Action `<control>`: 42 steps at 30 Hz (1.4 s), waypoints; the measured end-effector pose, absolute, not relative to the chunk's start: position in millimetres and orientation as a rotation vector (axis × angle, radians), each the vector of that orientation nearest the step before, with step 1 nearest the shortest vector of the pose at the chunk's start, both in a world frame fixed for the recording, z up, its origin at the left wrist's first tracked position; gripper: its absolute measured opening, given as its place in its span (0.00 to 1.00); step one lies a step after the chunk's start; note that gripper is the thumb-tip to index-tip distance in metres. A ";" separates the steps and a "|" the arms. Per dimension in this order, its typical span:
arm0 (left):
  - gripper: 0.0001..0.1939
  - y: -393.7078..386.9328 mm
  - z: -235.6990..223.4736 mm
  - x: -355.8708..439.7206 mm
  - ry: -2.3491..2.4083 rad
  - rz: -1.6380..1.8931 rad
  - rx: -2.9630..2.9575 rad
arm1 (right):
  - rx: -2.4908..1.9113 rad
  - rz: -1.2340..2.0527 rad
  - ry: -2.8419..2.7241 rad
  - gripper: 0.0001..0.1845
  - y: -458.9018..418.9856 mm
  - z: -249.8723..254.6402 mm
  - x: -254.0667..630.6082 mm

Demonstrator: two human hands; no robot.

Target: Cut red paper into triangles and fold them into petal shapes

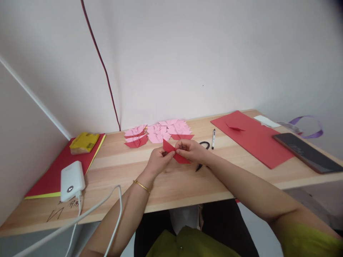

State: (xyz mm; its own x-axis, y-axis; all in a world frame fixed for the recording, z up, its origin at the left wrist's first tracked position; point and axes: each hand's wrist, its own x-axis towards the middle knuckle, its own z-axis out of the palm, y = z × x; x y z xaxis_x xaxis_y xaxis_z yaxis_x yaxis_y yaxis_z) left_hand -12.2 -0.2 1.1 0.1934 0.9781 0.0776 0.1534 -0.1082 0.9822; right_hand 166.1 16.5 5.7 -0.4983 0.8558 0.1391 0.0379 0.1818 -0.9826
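Note:
A small piece of folded red paper (182,159) is pinched between both hands above the middle of the table. My left hand (158,160) is closed on its left side, thumb on top. My right hand (193,150) grips it near the centre, its fingertips almost meeting the left thumb. Just beyond the hands lie pink paper cutouts (158,132) and red paper pieces (136,142) with jagged edges. Scissors (204,144) with black handles rest on the table, partly hidden behind my right hand and wrist.
Red paper sheets (252,139) and a black phone (308,151) lie to the right, near a pen (213,139). On the left, a yellow packet (84,142) and a white power bank (72,181) sit on red paper. A white cable (96,204) crosses above my left forearm.

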 end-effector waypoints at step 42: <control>0.11 1.0 1.3 -10.7 0.843 1.091 0.901 | -0.583 0.735 -2.058 0.08 21.0 8.6 174.1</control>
